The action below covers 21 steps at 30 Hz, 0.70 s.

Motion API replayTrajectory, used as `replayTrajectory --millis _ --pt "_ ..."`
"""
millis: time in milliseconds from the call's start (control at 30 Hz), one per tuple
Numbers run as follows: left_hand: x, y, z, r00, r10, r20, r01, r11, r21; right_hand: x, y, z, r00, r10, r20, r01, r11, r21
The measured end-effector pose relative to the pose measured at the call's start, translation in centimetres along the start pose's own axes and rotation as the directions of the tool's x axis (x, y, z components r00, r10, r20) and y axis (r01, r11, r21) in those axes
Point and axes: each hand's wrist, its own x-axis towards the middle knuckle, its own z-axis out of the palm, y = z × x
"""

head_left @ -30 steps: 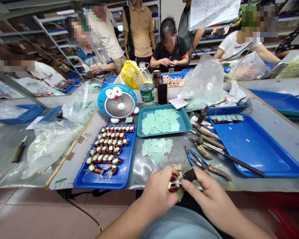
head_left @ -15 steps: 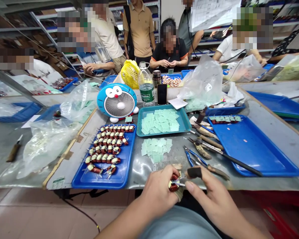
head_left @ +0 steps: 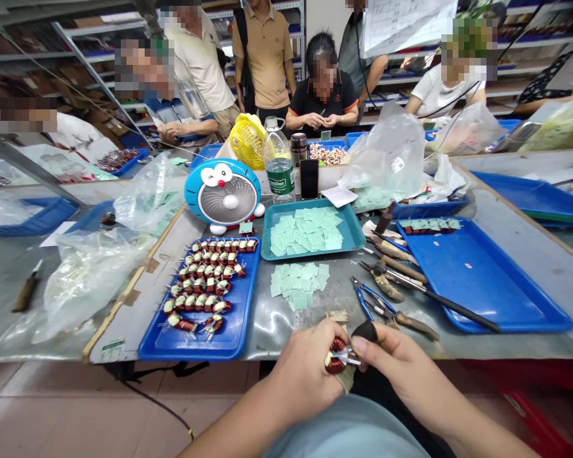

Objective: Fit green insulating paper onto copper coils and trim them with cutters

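Low at the front edge of the bench, my left hand grips a toroidal coil wound with copper-brown wire. Its pale leads point to the right. My right hand, with a black cover on its index finger, has thumb and index finger pinched at the ends of those leads. A tan pad or cloth shows beside the coil, partly hidden by my left hand. Beyond my hands, small light-green sheets lie in a loose pile on the metal bench top.
Rows of coils fill much of a blue tray at left. More green sheets lie in a teal tray. Pliers and other tools lie right, against another blue tray. A blue fan and bottle stand behind.
My right thumb and index finger have closed in on the coil's leads; before, they were farther apart. The coil has turned slightly in my left hand.
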Motion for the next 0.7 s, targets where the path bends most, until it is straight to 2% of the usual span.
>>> replayTrajectory --millis 133,333,533,700 --pt "0.4 0.2 -0.6 0.998 -0.044 0.053 0.039 0.996 0.085 0.0 -2.0 -1.1 0.995 -0.033 0.090 0.045 0.990 -0.131" --pt "0.4 0.0 -0.9 0.991 -0.076 0.111 0.068 0.995 0.070 0.7 -4.0 -2.2 0.972 -0.060 0.227 0.114 0.966 -0.231" --pt "0.3 -0.5 -0.3 0.997 -0.029 0.066 0.024 0.997 0.072 0.5 -3.1 -1.7 0.974 -0.073 0.213 0.131 0.952 -0.275" --pt "0.2 -0.6 0.0 1.000 -0.001 0.019 -0.001 0.994 0.108 -0.4 -3.2 -1.1 0.963 -0.220 0.155 0.267 0.851 -0.452"
